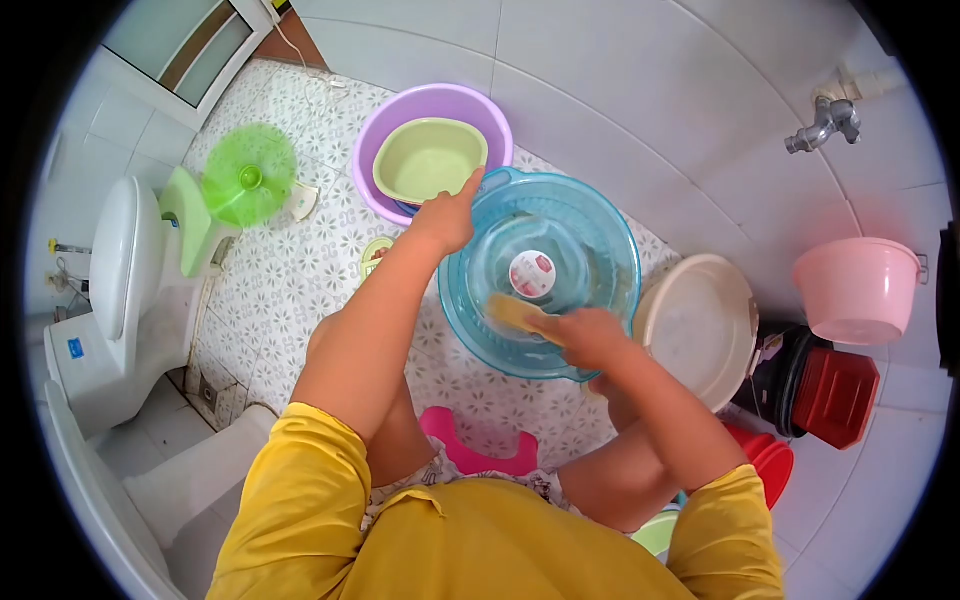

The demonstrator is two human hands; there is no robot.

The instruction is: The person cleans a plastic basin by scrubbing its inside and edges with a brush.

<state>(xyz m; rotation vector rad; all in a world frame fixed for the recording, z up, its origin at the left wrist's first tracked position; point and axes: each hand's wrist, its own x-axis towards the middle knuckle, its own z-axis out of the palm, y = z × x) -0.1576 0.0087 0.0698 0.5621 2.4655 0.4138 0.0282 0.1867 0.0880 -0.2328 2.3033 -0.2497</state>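
At the far left stands a white toilet [125,260], and just beside it a green fan-like disc [248,176] on a green stand, both on the patterned tile floor [290,290]. Further right, near the wall, a purple basin [432,107] holds a smaller pale green basin [428,158] nested inside it; nothing else shows in the green one. The left hand [447,216] reaches forward and grips the near-left rim of the clear blue basin [590,250], fingers curled over the edge and clamped on it, so the basin sits tilted toward the person. This blue basin lies directly in front of the body, between the two arms, with a round red-and-white label [532,273] on its bottom. The right hand [588,338] is inside the basin at its near side, fingers closed on a yellow sponge [513,313] pressed against the inner wall; the sponge's long axis runs left and slightly away from the hand, toward the label. To the right, touching or just beside the blue basin, a white basin [700,325] leans on edge, empty as far as shows. Beyond it sit dark red and black containers [830,395], a pink bucket [858,288], and a wall tap [825,122] above.
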